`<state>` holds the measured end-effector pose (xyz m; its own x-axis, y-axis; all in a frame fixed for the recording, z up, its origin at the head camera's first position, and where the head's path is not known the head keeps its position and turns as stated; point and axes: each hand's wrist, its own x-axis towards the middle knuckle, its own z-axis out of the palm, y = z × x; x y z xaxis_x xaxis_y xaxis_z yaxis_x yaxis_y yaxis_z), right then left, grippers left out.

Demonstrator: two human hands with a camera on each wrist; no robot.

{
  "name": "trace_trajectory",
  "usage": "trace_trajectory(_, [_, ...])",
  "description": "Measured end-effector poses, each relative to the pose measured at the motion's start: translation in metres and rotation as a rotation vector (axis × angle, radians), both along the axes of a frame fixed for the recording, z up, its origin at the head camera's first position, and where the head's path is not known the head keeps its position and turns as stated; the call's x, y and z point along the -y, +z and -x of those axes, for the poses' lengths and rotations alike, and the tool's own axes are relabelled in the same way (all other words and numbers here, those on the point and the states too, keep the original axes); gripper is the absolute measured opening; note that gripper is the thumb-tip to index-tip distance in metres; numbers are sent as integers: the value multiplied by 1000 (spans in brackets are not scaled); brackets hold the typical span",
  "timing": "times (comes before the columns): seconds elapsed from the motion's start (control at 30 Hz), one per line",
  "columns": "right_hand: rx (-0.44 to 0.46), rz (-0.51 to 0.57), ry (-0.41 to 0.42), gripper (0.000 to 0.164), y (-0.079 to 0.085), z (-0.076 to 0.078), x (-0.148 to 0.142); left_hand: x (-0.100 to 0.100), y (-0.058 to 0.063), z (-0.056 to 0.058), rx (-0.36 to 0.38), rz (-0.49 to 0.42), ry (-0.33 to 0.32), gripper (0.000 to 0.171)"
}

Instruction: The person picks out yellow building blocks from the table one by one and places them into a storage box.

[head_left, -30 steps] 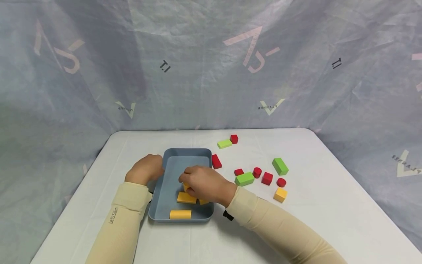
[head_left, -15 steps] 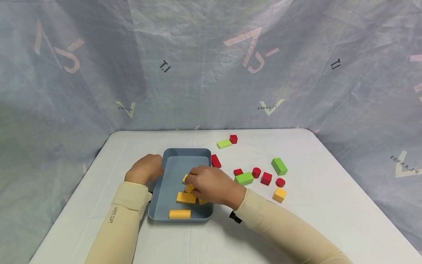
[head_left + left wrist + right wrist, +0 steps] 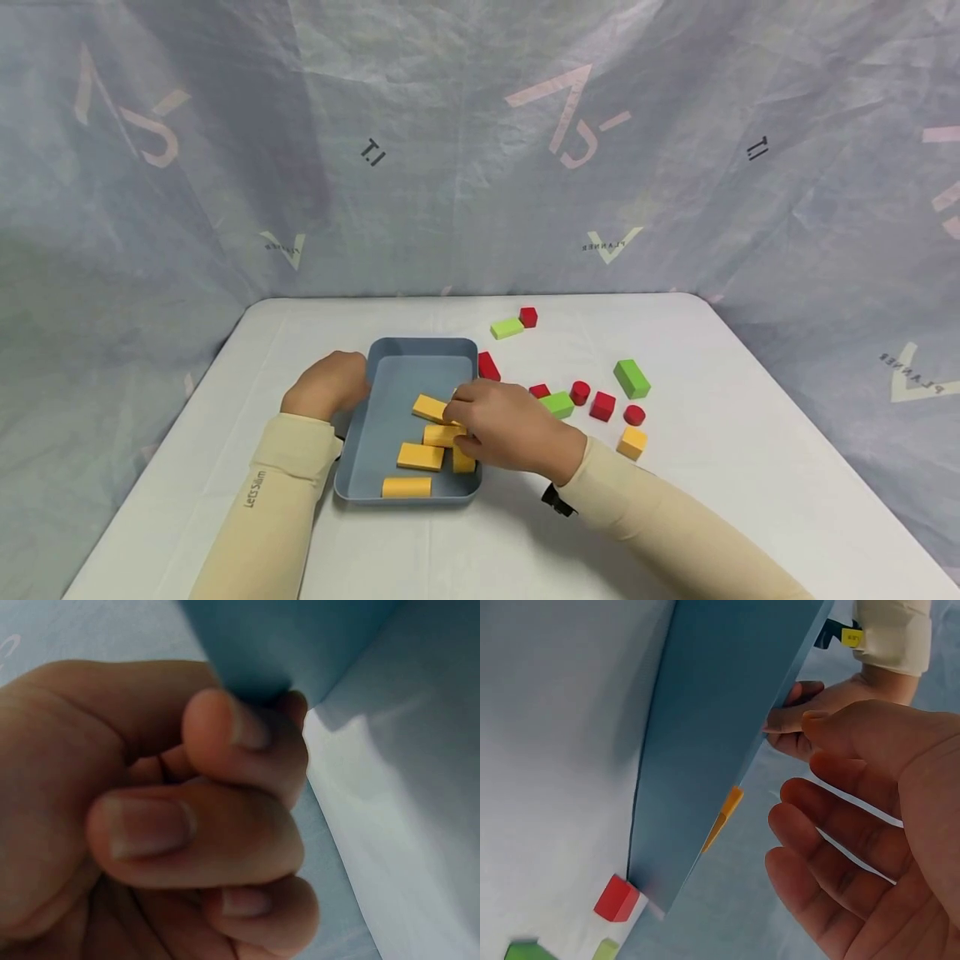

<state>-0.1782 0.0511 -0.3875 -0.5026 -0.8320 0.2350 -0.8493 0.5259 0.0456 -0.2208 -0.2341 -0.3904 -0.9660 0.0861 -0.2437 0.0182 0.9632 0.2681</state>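
My left hand [image 3: 330, 387] pinches the left rim of a blue-grey tray [image 3: 397, 367]; in the left wrist view its thumb and curled fingers meet at the tray's wall [image 3: 285, 645]. Over the tray's right side is my right hand [image 3: 510, 425]. The right wrist view shows that hand [image 3: 870, 825] with fingers loosely bent and nothing between them. Inside the tray lie a yellow cylinder [image 3: 441, 435], a yellow flat block [image 3: 420, 456], another flat block [image 3: 429, 407], a yellow block [image 3: 463, 461] partly under the right hand, and a yellow half-round piece [image 3: 407, 487] along the near wall.
Right of the tray lie red blocks, including a red cube [image 3: 602, 407], a red cylinder [image 3: 580, 392] and a red disc [image 3: 634, 415]. Green blocks [image 3: 632, 379] and a yellow cube [image 3: 632, 443] are also there. A light green block [image 3: 507, 328] touches a red cube [image 3: 528, 317] farther back.
My right hand has let go of the yellow cylinder, which now lies in the tray, and has moved right, uncovering more yellow blocks. The left hand keeps its hold on the rim.
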Motion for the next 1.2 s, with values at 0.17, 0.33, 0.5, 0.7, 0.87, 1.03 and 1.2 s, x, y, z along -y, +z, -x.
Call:
trace_trajectory(0.17, [19, 15, 2, 20, -2, 0, -9, -1, 1, -1, -3, -7, 2, 21])
trace_trajectory(0.33, [24, 37, 11, 22, -1, -1, -17, -2, 2, -1, -9, -2, -1, 20])
trace_trajectory(0.5, [10, 59, 9, 21, -2, -2, -25, -2, 4, 0, -6, 11, -9, 21])
trace_trajectory(0.7, [9, 70, -25, 21, -3, -5, -35, -4, 5, -1, 3, 3, -14, 21])
trace_trajectory(0.87, [-1, 66, -49, 22, -1, -7, -43, -4, 5, -1, 11, -6, -1, 21])
trace_trajectory(1.03, [-11, 57, -76, 23, 0, -8, -49, -3, 3, -2, 18, 2, 0, 21])
trace_trajectory(1.2, [-7, 50, -95, 24, 3, -11, -56, -2, 1, -3, 15, 2, -3, 22])
